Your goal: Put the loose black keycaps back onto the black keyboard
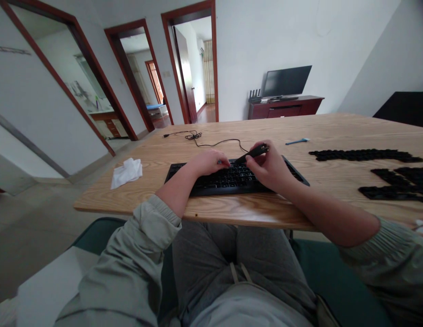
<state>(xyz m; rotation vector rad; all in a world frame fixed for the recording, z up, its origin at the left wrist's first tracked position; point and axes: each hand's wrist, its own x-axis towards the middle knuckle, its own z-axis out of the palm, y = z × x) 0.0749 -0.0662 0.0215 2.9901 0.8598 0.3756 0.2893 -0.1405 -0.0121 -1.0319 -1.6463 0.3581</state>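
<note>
A black keyboard (211, 181) lies on the wooden table (231, 209) in front of me. My left hand (207, 162) rests on its upper middle keys, fingers curled down onto them. My right hand (271, 169) is closed on a long black tool (252, 153) that points down-left toward the keys beside my left fingertips. The keyboard's black cable (211, 143) runs away across the table to the far left.
Rows of loose black keycaps (368, 155) and more keycaps (398, 184) lie at the right. A crumpled white cloth (127, 172) sits at the left, a blue tool (296, 141) beyond the keyboard. A monitor (286, 81) stands on a far cabinet.
</note>
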